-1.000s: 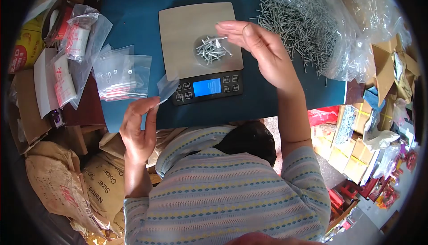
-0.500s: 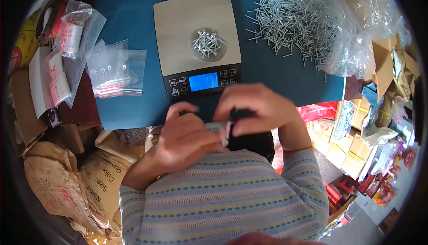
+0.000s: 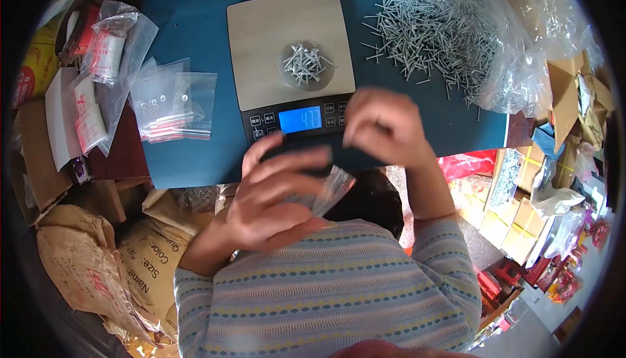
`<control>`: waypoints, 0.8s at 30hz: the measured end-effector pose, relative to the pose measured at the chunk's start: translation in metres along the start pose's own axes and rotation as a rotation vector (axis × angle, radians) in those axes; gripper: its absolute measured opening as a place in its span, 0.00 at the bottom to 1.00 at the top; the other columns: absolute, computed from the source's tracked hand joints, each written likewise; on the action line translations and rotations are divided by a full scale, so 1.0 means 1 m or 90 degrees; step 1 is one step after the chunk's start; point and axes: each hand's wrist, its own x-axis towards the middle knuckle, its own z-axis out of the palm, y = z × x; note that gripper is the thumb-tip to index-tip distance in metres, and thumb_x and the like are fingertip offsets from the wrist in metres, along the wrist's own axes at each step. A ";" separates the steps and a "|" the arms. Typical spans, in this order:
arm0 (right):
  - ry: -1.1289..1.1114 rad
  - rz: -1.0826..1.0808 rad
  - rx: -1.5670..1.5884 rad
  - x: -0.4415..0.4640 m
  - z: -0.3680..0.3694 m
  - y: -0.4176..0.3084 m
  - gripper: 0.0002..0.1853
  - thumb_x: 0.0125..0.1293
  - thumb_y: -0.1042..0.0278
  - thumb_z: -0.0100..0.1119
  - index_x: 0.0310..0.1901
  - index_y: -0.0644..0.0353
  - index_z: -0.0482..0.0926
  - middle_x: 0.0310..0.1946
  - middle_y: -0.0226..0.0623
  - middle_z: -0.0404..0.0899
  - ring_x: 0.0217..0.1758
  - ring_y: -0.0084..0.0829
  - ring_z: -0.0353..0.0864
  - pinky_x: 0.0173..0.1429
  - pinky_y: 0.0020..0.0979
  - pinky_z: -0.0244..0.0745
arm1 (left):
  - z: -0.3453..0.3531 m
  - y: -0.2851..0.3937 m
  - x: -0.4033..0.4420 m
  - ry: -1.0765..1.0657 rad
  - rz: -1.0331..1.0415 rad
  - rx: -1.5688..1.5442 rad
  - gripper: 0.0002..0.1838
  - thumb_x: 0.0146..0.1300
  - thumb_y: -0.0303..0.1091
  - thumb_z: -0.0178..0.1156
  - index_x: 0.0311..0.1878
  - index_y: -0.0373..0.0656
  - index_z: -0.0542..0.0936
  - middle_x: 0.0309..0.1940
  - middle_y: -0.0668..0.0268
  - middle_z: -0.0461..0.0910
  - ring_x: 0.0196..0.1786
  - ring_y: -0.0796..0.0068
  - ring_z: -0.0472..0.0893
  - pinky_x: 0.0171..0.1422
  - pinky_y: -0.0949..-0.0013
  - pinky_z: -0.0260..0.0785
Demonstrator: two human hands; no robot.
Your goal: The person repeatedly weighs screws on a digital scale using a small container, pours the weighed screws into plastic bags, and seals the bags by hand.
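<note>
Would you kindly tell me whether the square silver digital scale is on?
The scale is on: its rectangular blue display is lit, showing digits.

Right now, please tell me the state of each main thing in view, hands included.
Flat silver-topped digital scale: on, blue display lit
Round translucent dish: on the scale, holding silver metal screws
Red-striped clear plastic bags: piled flat, overlapping
Large heap of silver metal fasteners: loose
Left bare hand: blurred, holding a small clear plastic bag
Right bare hand: blurred, fingers curled; nothing visibly held

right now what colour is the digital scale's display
The lit display on the digital scale is blue, clearest in the head view.
</note>
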 end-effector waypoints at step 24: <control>-0.122 -0.061 -0.204 0.055 0.017 -0.030 0.19 0.39 0.81 0.62 0.37 0.56 0.74 0.39 0.37 0.71 0.39 0.40 0.77 0.37 0.35 0.73 | 0.026 -0.034 0.000 0.125 -0.124 0.134 0.15 0.52 0.15 0.65 0.44 0.40 0.82 0.43 0.61 0.67 0.35 0.70 0.75 0.35 0.69 0.72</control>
